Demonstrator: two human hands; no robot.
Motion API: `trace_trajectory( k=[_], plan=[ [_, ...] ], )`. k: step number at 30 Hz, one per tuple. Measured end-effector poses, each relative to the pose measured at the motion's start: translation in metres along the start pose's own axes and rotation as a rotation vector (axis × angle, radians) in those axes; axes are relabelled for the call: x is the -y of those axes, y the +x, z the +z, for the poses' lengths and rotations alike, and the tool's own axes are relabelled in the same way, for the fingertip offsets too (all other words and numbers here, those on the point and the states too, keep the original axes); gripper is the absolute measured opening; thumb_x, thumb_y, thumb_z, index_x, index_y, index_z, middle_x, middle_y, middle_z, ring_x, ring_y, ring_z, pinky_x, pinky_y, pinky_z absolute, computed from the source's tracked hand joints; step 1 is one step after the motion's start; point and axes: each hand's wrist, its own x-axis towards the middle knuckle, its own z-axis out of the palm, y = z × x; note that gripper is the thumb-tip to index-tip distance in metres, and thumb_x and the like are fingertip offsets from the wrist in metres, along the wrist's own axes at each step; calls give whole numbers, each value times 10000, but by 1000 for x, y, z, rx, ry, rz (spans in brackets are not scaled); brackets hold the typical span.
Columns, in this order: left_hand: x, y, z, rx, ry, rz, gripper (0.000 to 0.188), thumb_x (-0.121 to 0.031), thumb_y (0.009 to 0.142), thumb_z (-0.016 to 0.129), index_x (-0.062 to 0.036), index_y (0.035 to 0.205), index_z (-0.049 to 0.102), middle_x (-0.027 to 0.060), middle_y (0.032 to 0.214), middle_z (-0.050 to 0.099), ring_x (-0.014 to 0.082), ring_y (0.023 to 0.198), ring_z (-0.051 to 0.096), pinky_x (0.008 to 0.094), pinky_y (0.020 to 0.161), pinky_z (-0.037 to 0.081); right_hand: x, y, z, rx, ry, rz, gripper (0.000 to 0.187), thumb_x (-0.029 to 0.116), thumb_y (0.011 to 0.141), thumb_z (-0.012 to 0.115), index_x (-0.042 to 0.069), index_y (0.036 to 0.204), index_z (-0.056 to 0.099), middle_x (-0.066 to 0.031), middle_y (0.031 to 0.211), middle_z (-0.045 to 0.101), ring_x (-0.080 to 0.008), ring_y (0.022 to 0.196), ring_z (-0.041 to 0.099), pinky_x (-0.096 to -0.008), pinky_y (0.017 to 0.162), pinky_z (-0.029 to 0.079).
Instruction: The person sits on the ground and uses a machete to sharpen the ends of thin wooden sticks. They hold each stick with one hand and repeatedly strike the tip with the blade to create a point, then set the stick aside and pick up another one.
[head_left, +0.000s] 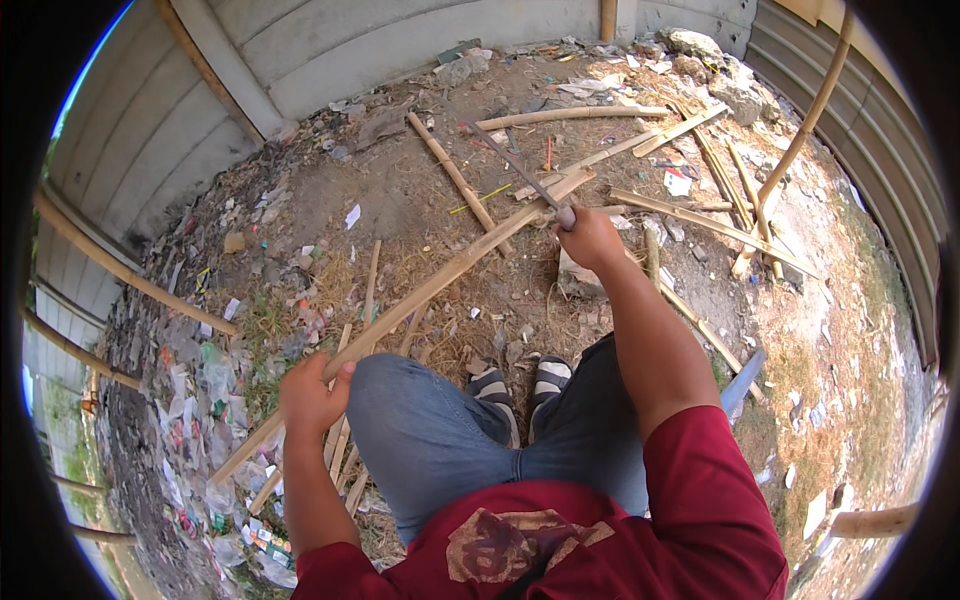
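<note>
A bamboo strip slants past the left knee, the left hand's grip wrapped round it; the right hand's grip clasps the handle of a long blade crossing the strip's far end, above littered ground

As your landmark, take the long pale split bamboo strip. Beyond its middle, the patch of bare brown soil offers you wide, low room, bounded on the right by the round tan bamboo pole. Near the strip's far end, the long thin dark metal blade in your right hand blocks the way. To the right of this end, crossed pale bamboo pieces obstruct the ground. On the strip's near side, your left knee in blue denim stands close; farther along, the strawy ground leaves you a gap.
</note>
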Motion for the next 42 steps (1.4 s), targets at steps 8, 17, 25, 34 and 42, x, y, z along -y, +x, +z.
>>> trace_trajectory(
  k=[8,17,25,34,42],
  plan=[
    [-11,3,9,43,-94,-57,428,-452,890,698,-36,815,630,175,688,606,390,657,609,462,593,461,45,-40,1,140,-92,-288,237,275,827,683,116,1003,675,-176,863,708,-401,863,680,-522,759,535],
    [3,10,13,50,-179,-100,426,-436,904,683,-24,810,630,180,697,619,383,653,616,446,593,464,0,6,8,-88,673,191,295,328,874,719,73,979,615,-129,713,620,-301,677,637,-415,633,514],
    [-13,53,45,25,-116,147,431,-485,914,653,-56,960,648,177,753,645,391,733,648,485,629,490,-1,-6,-9,-76,1660,436,391,406,978,647,75,1125,499,-66,885,565,-103,617,469,-332,674,479],
    [-47,124,71,138,-147,238,426,-478,907,671,-56,966,669,169,767,650,372,725,648,467,622,472,-9,-6,-14,-132,1804,327,268,170,942,601,68,1166,494,-31,900,573,-91,576,441,-309,666,470],
    [-56,153,90,264,-129,286,495,-411,865,751,-95,1227,630,154,1136,666,327,1018,669,429,870,528,4,13,-10,-197,1926,371,276,147,943,638,-15,1153,564,-9,812,542,-67,595,468,-260,635,471]
  ],
)
